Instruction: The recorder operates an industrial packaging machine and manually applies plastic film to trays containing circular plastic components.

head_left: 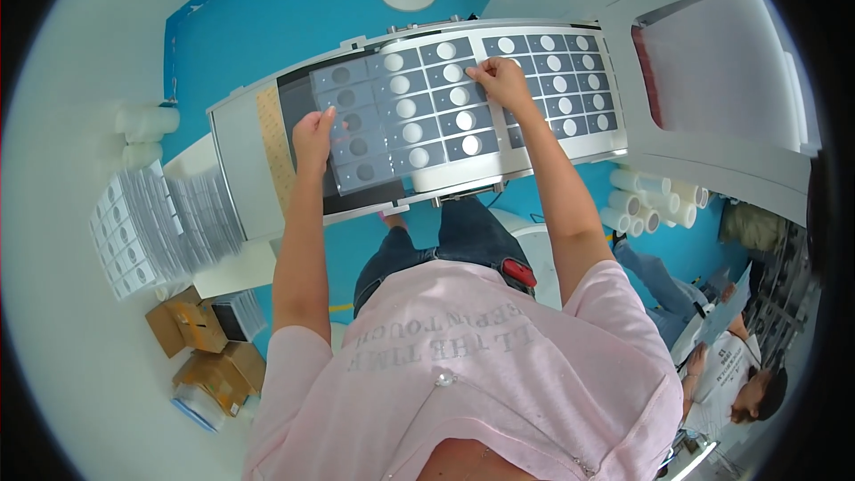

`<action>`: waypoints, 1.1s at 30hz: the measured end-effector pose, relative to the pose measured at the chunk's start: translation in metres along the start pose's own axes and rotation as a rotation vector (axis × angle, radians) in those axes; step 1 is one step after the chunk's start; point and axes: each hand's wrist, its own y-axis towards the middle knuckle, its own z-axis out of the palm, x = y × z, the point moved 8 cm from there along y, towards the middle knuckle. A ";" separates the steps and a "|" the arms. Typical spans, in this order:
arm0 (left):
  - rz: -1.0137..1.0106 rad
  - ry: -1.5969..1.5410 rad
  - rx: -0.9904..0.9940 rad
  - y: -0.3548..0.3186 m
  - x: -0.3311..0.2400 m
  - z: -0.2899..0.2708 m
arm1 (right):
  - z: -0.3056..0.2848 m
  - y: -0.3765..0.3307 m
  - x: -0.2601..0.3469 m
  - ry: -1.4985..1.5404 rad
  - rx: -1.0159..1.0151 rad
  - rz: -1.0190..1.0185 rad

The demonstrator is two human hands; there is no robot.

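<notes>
While over the machine bed (245, 160), both hands, left (313, 138) and right (503, 80), pinched on the gridded sheet (410, 111).

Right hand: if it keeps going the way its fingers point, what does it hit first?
The right hand points up-left across the grey sheet of round white discs it touches. Straight on, it would probably meet the next disc cells, then the grey machine bed's far rim; depth unclear.

Bright, even overhead light; shadows are soft and faint. Strong fisheye bending rounds straight edges toward a black rim. White surfaces wash out; centre stays sharp.
</notes>
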 end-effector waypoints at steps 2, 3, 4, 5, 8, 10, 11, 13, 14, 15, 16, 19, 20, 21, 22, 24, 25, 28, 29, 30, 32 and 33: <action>-0.006 0.005 -0.001 0.000 0.001 0.000 | -0.002 0.001 -0.001 0.024 -0.018 0.004; -0.010 0.013 0.004 0.000 0.001 0.001 | -0.001 0.001 -0.001 0.022 -0.012 0.002; -0.014 0.006 -0.001 0.001 0.003 0.001 | -0.001 0.001 -0.002 0.003 -0.011 0.009; -0.005 0.004 0.002 0.001 0.005 0.002 | -0.001 0.001 -0.002 -0.015 -0.009 0.016; 0.035 0.026 -0.012 0.004 0.009 0.001 | -0.002 0.000 0.006 -0.012 -0.058 -0.075; 0.068 0.049 -0.029 0.005 0.010 -0.002 | -0.001 0.000 0.007 -0.034 -0.055 -0.060; 0.181 0.367 -0.101 0.004 0.001 -0.006 | -0.001 0.000 0.007 -0.053 -0.058 -0.041; 0.291 0.686 -0.175 0.000 -0.010 -0.004 | -0.002 -0.002 0.009 -0.110 -0.069 -0.029; 0.302 0.866 -0.200 -0.005 -0.017 0.001 | -0.004 -0.004 0.010 -0.165 -0.084 -0.013; 0.312 1.047 -0.224 -0.009 -0.024 0.006 | -0.004 -0.006 0.012 -0.166 -0.083 -0.016; 0.312 1.046 -0.229 -0.013 -0.028 0.008 | -0.006 -0.011 0.020 -0.260 -0.133 -0.070; 0.322 1.135 -0.265 -0.022 -0.037 0.014 | -0.007 -0.018 0.031 -0.365 -0.201 -0.132; 0.387 1.117 -0.316 -0.025 -0.042 0.017 | -0.007 -0.019 0.032 -0.377 -0.219 -0.139; 0.454 1.097 -0.365 -0.028 -0.047 0.021 | -0.005 -0.018 0.032 -0.377 -0.227 -0.134; 0.467 1.094 -0.354 -0.024 -0.044 0.032 | -0.004 -0.017 0.032 -0.444 -0.276 -0.169; 0.828 1.155 -0.220 -0.028 -0.048 0.082 | 0.001 -0.017 0.036 -0.525 -0.373 -0.208; 0.823 1.090 0.007 -0.024 -0.048 0.115 | 0.004 -0.018 0.031 -0.528 -0.386 -0.179; 0.947 1.089 0.242 -0.024 -0.055 0.194 | 0.004 -0.015 0.021 -0.487 -0.418 -0.136; 1.070 1.158 0.237 -0.026 -0.055 0.209 | 0.004 -0.013 0.021 -0.442 -0.423 -0.135; 1.073 1.157 0.242 -0.023 -0.053 0.214 | 0.002 -0.012 0.020 -0.443 -0.426 -0.130; 1.020 1.231 0.246 -0.016 -0.041 0.225 | 0.001 -0.015 0.020 -0.345 -0.364 -0.200; 1.048 1.262 0.216 -0.013 -0.040 0.227 | 0.001 -0.014 0.024 -0.368 -0.397 -0.244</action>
